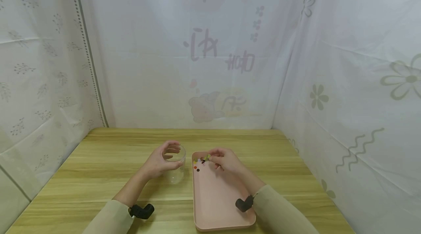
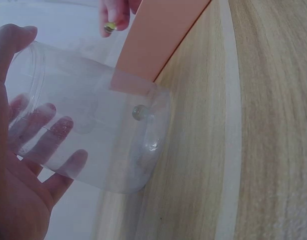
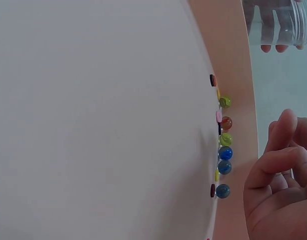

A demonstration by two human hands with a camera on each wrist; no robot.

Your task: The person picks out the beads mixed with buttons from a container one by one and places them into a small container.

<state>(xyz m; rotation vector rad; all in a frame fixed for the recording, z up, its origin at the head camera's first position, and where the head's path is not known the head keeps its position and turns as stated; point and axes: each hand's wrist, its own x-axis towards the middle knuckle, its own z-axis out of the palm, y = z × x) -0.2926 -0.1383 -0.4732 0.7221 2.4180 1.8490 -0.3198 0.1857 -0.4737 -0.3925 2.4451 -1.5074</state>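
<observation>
My left hand (image 1: pixel 157 163) grips a clear plastic jar (image 1: pixel 175 176) near its rim, fingers and thumb curled round it. The jar's base is on the wooden table, and one marble (image 2: pixel 140 112) shows through its wall near the bottom. Over the far end of the pink tray (image 1: pixel 220 199), my right hand (image 1: pixel 228 161) pinches a yellow-green marble (image 2: pixel 110 27) between fingertips and thumb. Below that hand, several blue, green and red marbles (image 3: pixel 225 153) lie along the tray's end wall. Small flat coloured discs, such as a dark red disc (image 3: pixel 213 190), lie among them.
The tray stands lengthwise on the wood-grain table (image 1: pixel 273 153), just right of the jar. Its raised rim runs between the two hands. White printed curtains (image 1: pixel 148 62) hang behind the table and at both sides.
</observation>
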